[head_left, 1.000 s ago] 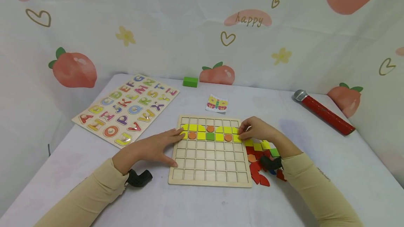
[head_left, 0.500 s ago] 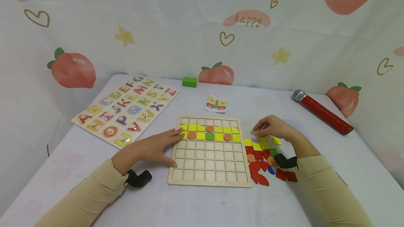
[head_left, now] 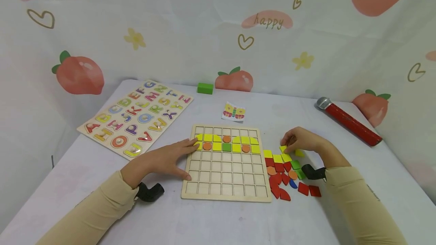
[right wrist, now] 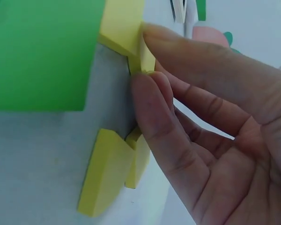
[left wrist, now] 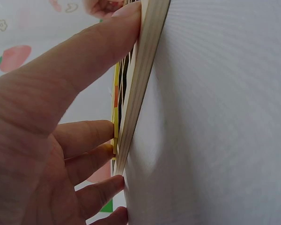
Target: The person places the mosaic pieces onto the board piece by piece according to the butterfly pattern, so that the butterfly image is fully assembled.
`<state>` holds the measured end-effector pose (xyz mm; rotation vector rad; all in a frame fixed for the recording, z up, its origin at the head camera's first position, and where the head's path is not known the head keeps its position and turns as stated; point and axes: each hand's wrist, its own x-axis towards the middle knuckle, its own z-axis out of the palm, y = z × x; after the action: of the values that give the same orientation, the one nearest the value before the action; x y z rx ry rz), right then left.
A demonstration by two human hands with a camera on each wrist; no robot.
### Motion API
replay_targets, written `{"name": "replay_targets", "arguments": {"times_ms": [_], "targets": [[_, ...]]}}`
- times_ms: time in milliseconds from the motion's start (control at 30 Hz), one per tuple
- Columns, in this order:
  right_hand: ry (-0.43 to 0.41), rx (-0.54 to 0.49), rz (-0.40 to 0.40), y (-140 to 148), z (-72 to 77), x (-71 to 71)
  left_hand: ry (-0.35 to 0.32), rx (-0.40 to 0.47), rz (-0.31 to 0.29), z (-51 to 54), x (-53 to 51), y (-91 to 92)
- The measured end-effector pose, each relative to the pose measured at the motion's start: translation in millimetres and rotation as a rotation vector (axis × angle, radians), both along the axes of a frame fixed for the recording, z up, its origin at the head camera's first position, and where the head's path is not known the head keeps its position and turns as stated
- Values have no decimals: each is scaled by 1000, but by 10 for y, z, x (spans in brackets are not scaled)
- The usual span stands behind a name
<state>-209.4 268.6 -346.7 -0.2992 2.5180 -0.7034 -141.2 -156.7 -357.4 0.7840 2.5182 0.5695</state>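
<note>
backdrop (head_left: 184,22): a pale cloth with peaches, hearts, flowers and "happy" printed on it; it is all we see of the room.
table (head_left: 153,218): a white surface under everything we list below.
letter board (head_left: 108,144): it lies slantwise at the left rear, filled with coloured letters.
grid board (head_left: 227,179): it sits mid-table, unmoved over the last second; two rows carry yellow pieces (head_left: 245,140), orange discs (head_left: 226,139) and a green square (head_left: 226,147).
microphone (head_left: 351,122): red and silver, lying at the right rear.
left hand (head_left: 169,159): it stays spread on the grid board's left edge, gripping nothing; we take it to be steadying.
right hand (head_left: 301,139): it has left the grid board's right edge and now pinches a yellow tile (head_left: 283,149); we judge one placing finished and a pick-up in hand.
loose tiles (head_left: 279,167): red, yellow, green, orange and blue, spread just right of the grid board.
card (head_left: 233,112): a butterfly pattern, behind the grid board.
green block (head_left: 205,88): near the rear edge.
yellow tile: between right thumb and fingers, at the loose tiles' far side; whether it is lifted, we cannot tell.
</note>
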Motion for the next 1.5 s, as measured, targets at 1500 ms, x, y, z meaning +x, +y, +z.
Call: {"name": "replay_targets", "arguments": {"times_ms": [1500], "targets": [[-156,-440,240,-2126,12,78,-12,22,-55,12,-37,-58]]}}
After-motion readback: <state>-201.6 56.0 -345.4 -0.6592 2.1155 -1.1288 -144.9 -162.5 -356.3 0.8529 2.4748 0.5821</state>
